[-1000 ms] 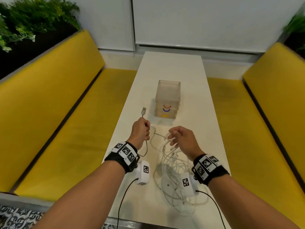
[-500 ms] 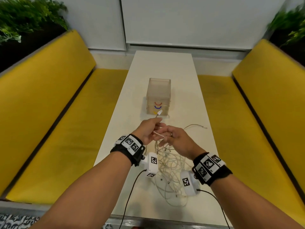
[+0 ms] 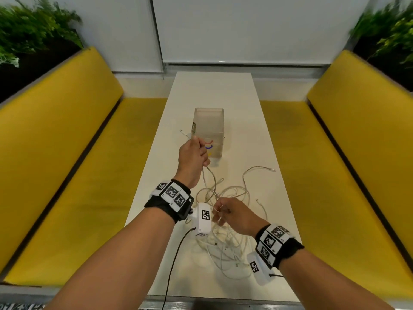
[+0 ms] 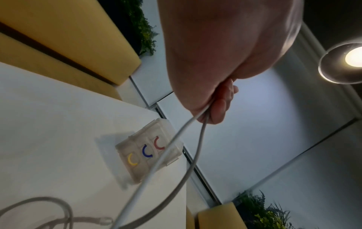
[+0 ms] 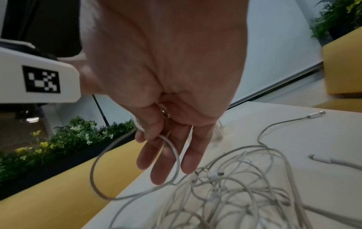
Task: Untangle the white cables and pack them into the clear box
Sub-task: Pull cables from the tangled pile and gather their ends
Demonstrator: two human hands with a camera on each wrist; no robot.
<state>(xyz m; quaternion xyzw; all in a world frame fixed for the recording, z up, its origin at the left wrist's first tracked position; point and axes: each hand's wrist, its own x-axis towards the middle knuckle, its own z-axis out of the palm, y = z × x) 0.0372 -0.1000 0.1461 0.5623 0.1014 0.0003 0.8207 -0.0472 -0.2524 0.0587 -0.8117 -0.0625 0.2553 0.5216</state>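
My left hand (image 3: 194,153) is raised just in front of the clear box (image 3: 209,121) and grips a white cable (image 3: 210,179). A USB plug (image 3: 193,127) and a second cable end stick out above the fist. In the left wrist view two strands (image 4: 199,139) hang from that fist (image 4: 213,106) over the box (image 4: 149,136). My right hand (image 3: 221,212) hovers near the tangle of white cables (image 3: 225,245) and pinches a loop of cable (image 5: 172,148) at the index finger (image 5: 146,133), the other fingers nearly straight.
The narrow white table (image 3: 214,90) runs between two yellow benches (image 3: 67,153) (image 3: 357,153). One loose cable end (image 3: 271,169) lies to the right of the box, another (image 3: 260,203) near my right hand. Plants stand behind both benches.
My hands, close together half a second ago, have parted. The left went forward and up to the box with its cable; the right drew back toward me over the tangle.
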